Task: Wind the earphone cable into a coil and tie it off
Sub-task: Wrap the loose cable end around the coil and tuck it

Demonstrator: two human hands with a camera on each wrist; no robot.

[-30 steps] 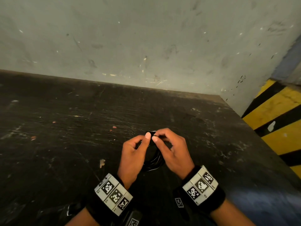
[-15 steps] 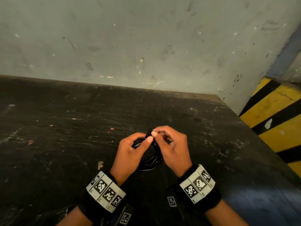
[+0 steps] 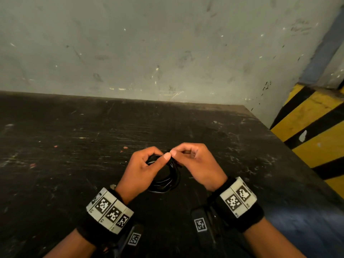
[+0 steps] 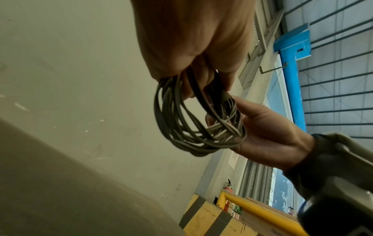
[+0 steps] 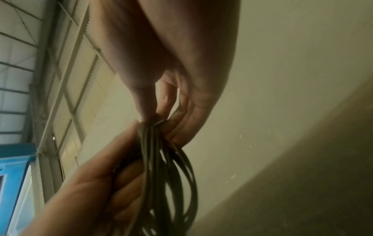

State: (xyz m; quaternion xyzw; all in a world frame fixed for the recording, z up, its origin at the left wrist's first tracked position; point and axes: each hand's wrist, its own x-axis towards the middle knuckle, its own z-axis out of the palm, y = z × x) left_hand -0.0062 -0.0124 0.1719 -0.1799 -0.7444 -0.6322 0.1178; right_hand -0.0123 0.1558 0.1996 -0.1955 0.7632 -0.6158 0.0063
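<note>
The black earphone cable (image 3: 168,178) is wound into a coil of several loops and hangs between my two hands above the dark table (image 3: 74,146). My left hand (image 3: 143,168) holds the coil (image 4: 193,127) at its top, thumb and fingers curled round the strands. My right hand (image 3: 193,161) pinches the bunched strands (image 5: 153,127) at the top of the coil between thumb and fingertips. The two thumbs nearly touch. The earbuds and the plug are hidden in the bundle or behind the fingers.
A scuffed grey wall (image 3: 167,53) stands behind the table. The table's right edge (image 3: 279,146) runs beside a yellow and black striped barrier (image 3: 316,127). Black wrist straps with square markers sit on both forearms.
Both hands have stayed on the coil and shifted slightly. The left thumb now lies closer against the right fingertips at the top of the coil.
</note>
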